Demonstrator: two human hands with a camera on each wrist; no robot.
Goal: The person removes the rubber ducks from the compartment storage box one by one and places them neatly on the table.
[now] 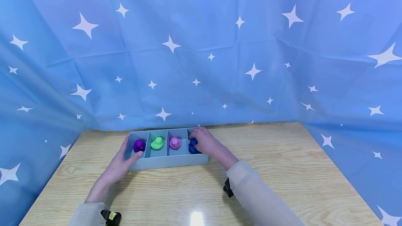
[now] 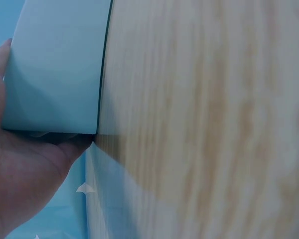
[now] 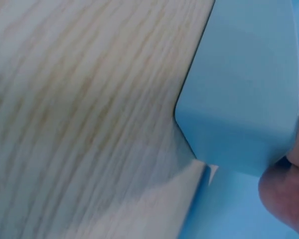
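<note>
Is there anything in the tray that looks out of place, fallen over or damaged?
Nothing stands out. The tray lies flat on the table, with one duck per compartment: purple duck, green duck, pink duck, all upright. The blue duck is mostly hidden under the right hand.

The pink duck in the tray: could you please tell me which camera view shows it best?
The head view shows it best: the pink duck sits in the third compartment from the left of the tray, between the green duck and the right hand. Both wrist views show only the tray's outer wall and the table, no duck.
</note>
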